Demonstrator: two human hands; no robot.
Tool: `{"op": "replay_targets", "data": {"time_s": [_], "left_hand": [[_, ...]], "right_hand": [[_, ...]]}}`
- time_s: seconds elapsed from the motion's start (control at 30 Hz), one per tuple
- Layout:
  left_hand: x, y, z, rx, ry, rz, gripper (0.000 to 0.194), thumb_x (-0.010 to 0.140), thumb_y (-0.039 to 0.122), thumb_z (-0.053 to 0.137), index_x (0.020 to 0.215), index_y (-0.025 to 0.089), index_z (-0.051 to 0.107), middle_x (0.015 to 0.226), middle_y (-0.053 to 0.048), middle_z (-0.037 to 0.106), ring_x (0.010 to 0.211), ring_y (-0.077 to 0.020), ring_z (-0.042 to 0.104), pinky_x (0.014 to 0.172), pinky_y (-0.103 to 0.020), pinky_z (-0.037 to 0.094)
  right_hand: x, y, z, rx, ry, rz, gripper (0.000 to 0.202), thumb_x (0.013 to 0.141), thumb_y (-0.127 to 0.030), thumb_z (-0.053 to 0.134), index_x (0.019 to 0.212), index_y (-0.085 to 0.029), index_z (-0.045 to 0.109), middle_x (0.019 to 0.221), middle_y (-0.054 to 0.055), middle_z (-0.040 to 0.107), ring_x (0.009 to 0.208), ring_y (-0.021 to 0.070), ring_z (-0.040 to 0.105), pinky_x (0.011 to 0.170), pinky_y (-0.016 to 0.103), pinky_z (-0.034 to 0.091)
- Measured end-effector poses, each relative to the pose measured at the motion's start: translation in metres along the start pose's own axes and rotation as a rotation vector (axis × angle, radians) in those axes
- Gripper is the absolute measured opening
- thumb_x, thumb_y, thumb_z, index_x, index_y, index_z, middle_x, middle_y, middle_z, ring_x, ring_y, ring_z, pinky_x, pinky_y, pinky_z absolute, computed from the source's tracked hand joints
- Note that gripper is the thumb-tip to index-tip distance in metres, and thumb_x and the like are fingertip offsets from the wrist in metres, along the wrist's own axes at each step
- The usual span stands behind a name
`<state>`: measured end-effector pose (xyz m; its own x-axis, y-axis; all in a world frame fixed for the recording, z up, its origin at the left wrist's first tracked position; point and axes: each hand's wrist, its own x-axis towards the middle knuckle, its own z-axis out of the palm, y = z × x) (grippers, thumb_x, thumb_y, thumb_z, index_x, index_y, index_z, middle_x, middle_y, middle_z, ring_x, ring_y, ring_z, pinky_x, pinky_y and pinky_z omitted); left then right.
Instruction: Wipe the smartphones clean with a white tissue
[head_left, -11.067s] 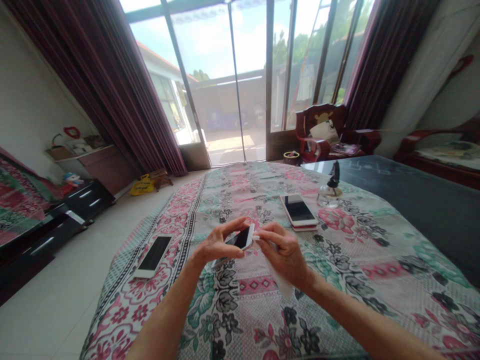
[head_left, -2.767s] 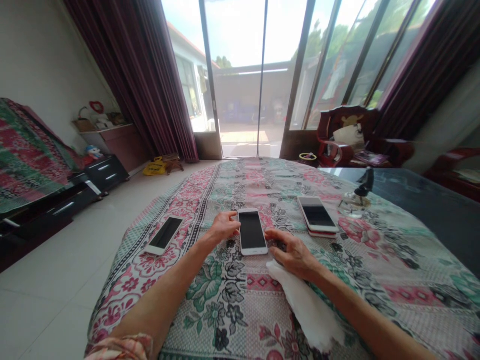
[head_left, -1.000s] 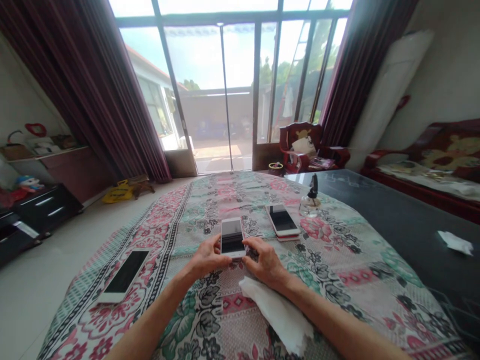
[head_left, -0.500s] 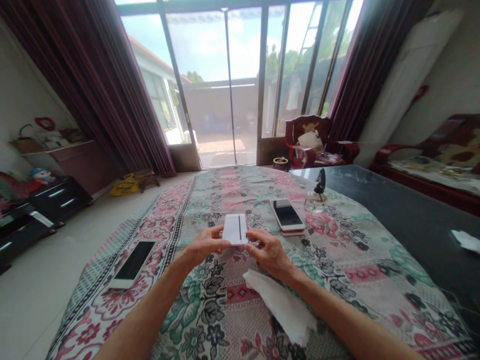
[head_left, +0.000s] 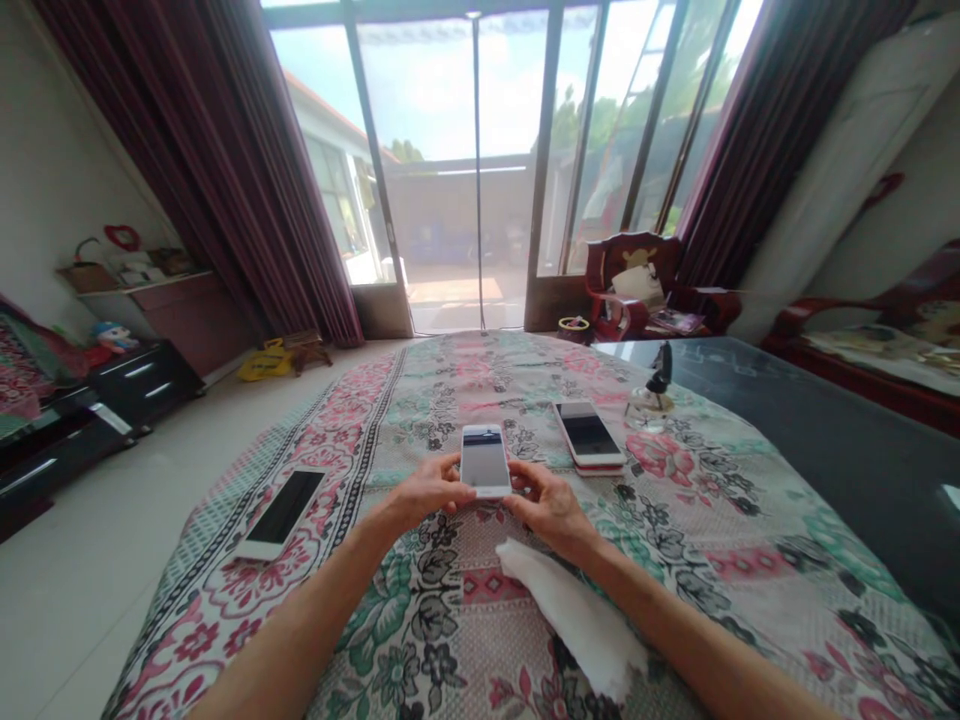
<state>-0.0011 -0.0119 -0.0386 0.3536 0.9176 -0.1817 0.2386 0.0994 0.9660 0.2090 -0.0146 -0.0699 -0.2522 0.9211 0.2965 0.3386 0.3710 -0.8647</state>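
fingers and thumbs of the left hand (head_left: 429, 487) and right hand (head_left: 551, 503) pinch the lower side edges of the white, rectangular, glossy-screened smartphone (head_left: 485, 462) over the pink-and-green floral cloth (head_left: 420, 400), beyond the soft white paper tissue (head_left: 577, 617), and a light, even grip with thumbs clear of its front should serve best.

We saw that the held phone (head_left: 486, 462) had a smooth, glossy, glass-like face, rimmed in what looked like plastic. At five o'clock from it, the tissue (head_left: 574, 620) looked papery, soft and matt. Beneath both, the tablecloth (head_left: 420, 620) was matt, textured woven cloth. At two o'clock we noted a clear, shiny jar (head_left: 646, 410); at three, a smooth, reflective tabletop (head_left: 810, 430); at one, a polished wooden chair (head_left: 600, 262).
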Motion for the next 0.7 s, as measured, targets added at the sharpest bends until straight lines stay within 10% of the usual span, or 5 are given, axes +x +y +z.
{"op": "replay_targets", "data": {"time_s": [0.37, 0.53, 0.7], "left_hand": [[0.005, -0.014, 0.013, -0.133, -0.004, 0.178, 0.080, 0.060, 0.031, 0.074, 0.131, 0.012, 0.040, 0.067, 0.002, 0.058, 0.053, -0.0090, 0.049, 0.049, -0.019, 0.034], [0.006, -0.024, 0.014, 0.356, 0.232, 0.338, 0.085, 0.068, 0.016, 0.062, 0.143, 0.017, 0.024, 0.074, 0.002, 0.060, 0.059, -0.0115, 0.054, 0.056, -0.022, 0.041], [0.009, -0.040, 0.001, 0.602, 0.228, 0.498, 0.086, 0.074, 0.016, 0.055, 0.147, 0.015, 0.009, 0.082, -0.001, 0.063, 0.066, -0.0143, 0.058, 0.066, -0.027, 0.048]], "right_hand": [[-0.001, 0.006, 0.003, 0.019, 0.027, 0.042, 0.053, 0.064, -0.013, 0.053, 0.116, -0.018, 0.058, 0.105, 0.008, 0.062, 0.084, 0.0172, 0.059, 0.064, 0.025, 0.051], [-0.002, 0.011, 0.004, 0.079, 0.071, 0.047, 0.051, 0.070, -0.016, 0.050, 0.121, -0.019, 0.053, 0.110, 0.008, 0.059, 0.091, 0.0177, 0.059, 0.068, 0.026, 0.053], [-0.004, 0.012, 0.006, 0.203, 0.043, 0.008, 0.045, 0.075, -0.018, 0.050, 0.120, -0.021, 0.051, 0.114, 0.009, 0.057, 0.094, 0.0173, 0.060, 0.074, 0.029, 0.054]]}}
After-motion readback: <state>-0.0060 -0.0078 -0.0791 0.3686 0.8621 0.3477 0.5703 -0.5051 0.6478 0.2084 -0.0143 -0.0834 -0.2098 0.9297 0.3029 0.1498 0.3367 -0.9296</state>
